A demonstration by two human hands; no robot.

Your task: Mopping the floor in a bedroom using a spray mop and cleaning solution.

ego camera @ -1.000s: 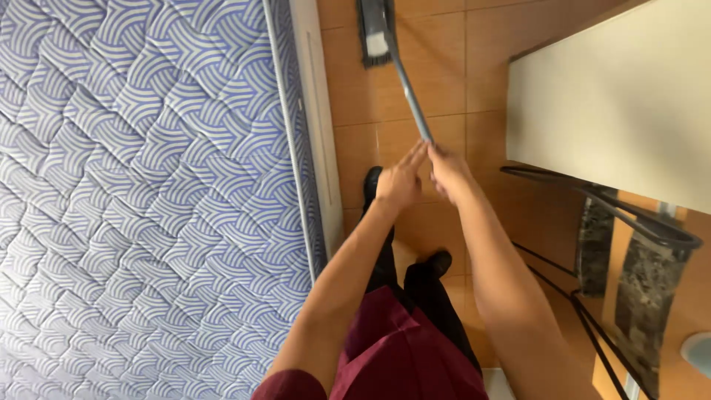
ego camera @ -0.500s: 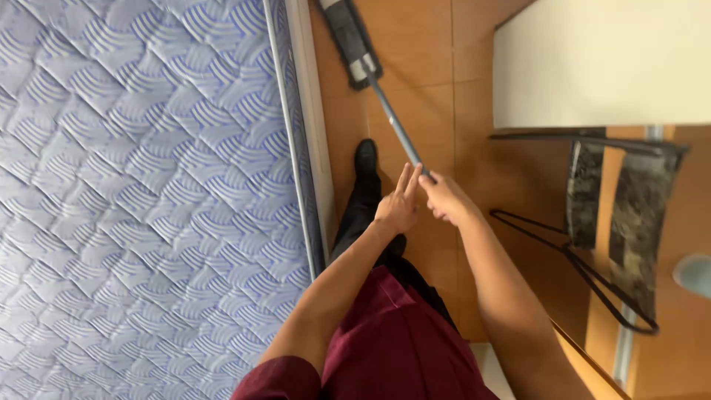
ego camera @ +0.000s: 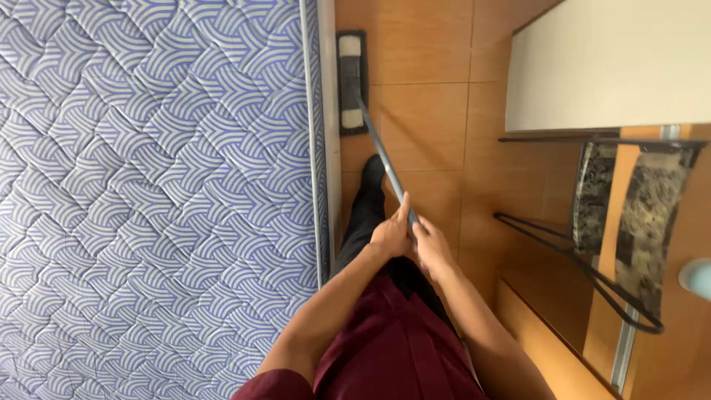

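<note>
My left hand [ego camera: 390, 235] and my right hand [ego camera: 431, 245] both grip the grey handle [ego camera: 382, 153] of a flat mop, side by side near its upper end. The mop's dark rectangular head [ego camera: 352, 81] lies flat on the orange tiled floor [ego camera: 422, 111], close against the edge of the mattress. My dark-trousered leg and black shoe [ego camera: 371, 172] stand just under the handle. I wear a maroon top.
A blue-and-white quilted mattress [ego camera: 148, 185] fills the left side. A white cabinet surface [ego camera: 607, 67] is at the upper right. A black wire-frame stand with a marbled panel [ego camera: 629, 215] stands on the right, leaving a narrow strip of floor.
The mop head has slid left and now lies against the mattress edge, turned lengthwise along it. My hands kept their grip on the handle.
</note>
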